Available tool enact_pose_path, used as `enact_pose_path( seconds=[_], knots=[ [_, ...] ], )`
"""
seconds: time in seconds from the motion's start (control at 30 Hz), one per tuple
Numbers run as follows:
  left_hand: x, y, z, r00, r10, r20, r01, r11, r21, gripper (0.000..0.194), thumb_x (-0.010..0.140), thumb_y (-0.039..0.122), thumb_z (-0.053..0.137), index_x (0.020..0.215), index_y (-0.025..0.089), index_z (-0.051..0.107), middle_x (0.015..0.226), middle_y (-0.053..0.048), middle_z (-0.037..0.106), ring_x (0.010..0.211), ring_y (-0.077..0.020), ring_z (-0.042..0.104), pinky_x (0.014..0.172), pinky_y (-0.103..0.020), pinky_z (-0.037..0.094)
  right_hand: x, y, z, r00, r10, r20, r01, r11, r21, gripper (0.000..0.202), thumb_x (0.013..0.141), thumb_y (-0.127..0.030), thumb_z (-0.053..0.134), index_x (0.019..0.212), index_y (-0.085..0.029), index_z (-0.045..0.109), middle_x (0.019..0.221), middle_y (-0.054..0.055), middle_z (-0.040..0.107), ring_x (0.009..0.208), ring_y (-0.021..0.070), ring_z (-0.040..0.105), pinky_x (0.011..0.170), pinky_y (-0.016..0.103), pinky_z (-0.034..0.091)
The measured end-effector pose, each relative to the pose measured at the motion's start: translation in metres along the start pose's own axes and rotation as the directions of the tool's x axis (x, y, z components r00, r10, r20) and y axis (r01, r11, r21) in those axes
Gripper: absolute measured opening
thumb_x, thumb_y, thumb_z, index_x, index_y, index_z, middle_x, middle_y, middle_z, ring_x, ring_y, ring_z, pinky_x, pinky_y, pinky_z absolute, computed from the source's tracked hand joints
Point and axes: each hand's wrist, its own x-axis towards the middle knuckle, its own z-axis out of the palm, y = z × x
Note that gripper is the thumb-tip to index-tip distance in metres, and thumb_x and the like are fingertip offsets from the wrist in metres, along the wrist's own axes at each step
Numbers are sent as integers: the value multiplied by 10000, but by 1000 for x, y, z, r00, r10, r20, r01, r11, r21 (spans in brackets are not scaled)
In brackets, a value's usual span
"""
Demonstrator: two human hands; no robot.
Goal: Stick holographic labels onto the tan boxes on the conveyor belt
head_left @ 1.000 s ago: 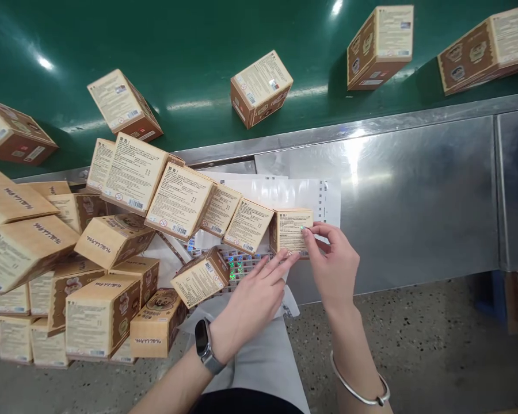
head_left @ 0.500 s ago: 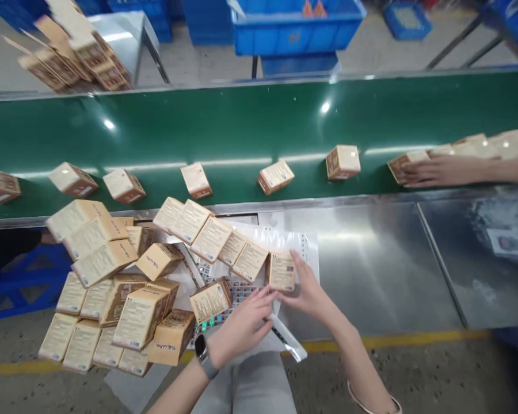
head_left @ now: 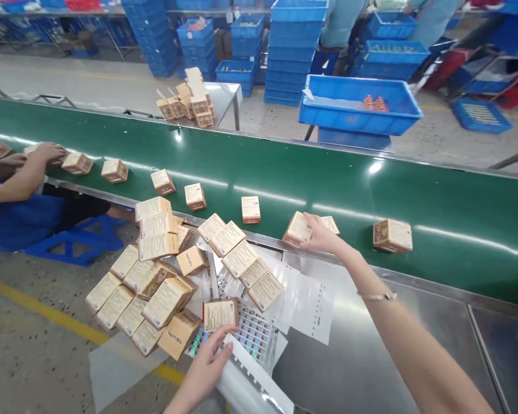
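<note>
My right hand (head_left: 322, 234) grips a small tan carton (head_left: 297, 229) at the near edge of the green conveyor belt (head_left: 280, 184). Partly behind its fingers lies another pale carton (head_left: 330, 225). My left hand (head_left: 209, 359) has its thumb and index finger apart, just below a loose carton (head_left: 220, 315); whether a fingertip touches that carton I cannot tell. Under it lies a sheet of small shiny stickers (head_left: 259, 336). Beside the left hand, a white sheet with a punched edge (head_left: 254, 374) hangs over the table's front. A slanting row of cartons (head_left: 240, 259) lies farther up.
Stacked cartons (head_left: 155, 287) fill the table's left part. More cartons (head_left: 392, 236) stand spaced along the belt. At the far left a co-worker's hand (head_left: 49, 152) reaches onto it. Across the belt are a blue bin (head_left: 358, 109) and a pile of cartons (head_left: 190, 100). Bare metal table (head_left: 354, 333) lies right.
My right hand has gone from the row's end up to the belt, with a carton in its grip. My left hand has drawn back below the loose carton. The view has swung left and up.
</note>
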Motion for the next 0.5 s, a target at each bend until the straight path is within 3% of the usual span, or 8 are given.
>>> enact_pose_path(
  seconds=[0.1,0.2,0.27,0.3,0.37,0.43,0.47,0.5],
  knots=[
    [-4,-4,19,1000,13,0,-13,1000,-25,336,802,473,529,961,214,672,1068,-90,706,1100,-297,613,1008,-378,447,46,-6,-5,999,24,-21,-25,1000,-13,1026,589,-293,803,1486,-126,335,1481,251,364,1301,415,472,1019,519,454],
    [-8,-4,34,1000,15,2,-15,999,-32,299,730,279,587,1018,223,642,1101,-57,694,1092,-265,611,1011,-357,444,45,-17,3,997,37,-70,-39,999,-29,956,645,-355,789,1461,-88,370,1544,300,242,1333,485,406,1022,619,400],
    [-10,0,41,1000,9,16,-9,999,-43,405,653,171,592,1053,223,628,1100,-39,689,1060,-246,616,988,-341,457,9,-25,13,997,-39,-63,39,999,0,806,738,-401,714,1444,-142,423,1554,242,295,1336,454,419,1047,628,374],
    [-10,1,43,1000,14,9,-14,998,-62,425,638,148,585,1055,219,628,1094,-36,688,1046,-238,618,972,-330,463,-19,-30,20,990,-136,-24,138,989,56,712,784,-414,665,1427,-184,461,1519,198,392,1305,411,473,1058,602,384],
    [-8,5,50,999,23,-28,-27,991,-129,376,673,165,578,1042,206,640,1050,-37,694,992,-220,628,901,-300,483,-87,-39,38,917,-329,227,263,925,275,769,736,-450,709,1440,-253,471,1443,126,523,1212,346,573,1021,522,464],
    [-5,9,59,999,-3,-43,-6,978,-209,320,752,245,583,1060,189,647,868,-22,694,795,-186,632,717,-262,491,-156,-45,58,796,-355,490,147,899,413,947,623,-374,791,1488,-275,421,1324,99,632,992,283,682,881,405,563],
    [-3,12,64,999,-22,-25,16,972,-233,330,784,291,586,1088,178,647,745,1,665,670,-164,598,617,-244,459,-186,-45,67,781,-299,548,52,906,419,943,627,-314,764,1500,-264,408,1205,88,696,842,242,703,779,350,586],
    [-2,15,69,999,-40,4,40,970,-238,348,805,329,591,1108,166,648,629,28,615,564,-144,545,540,-231,410,-210,-42,74,796,-236,557,-23,909,417,810,689,-295,687,1467,-254,464,1059,63,741,751,219,697,732,326,582]
  ],
)
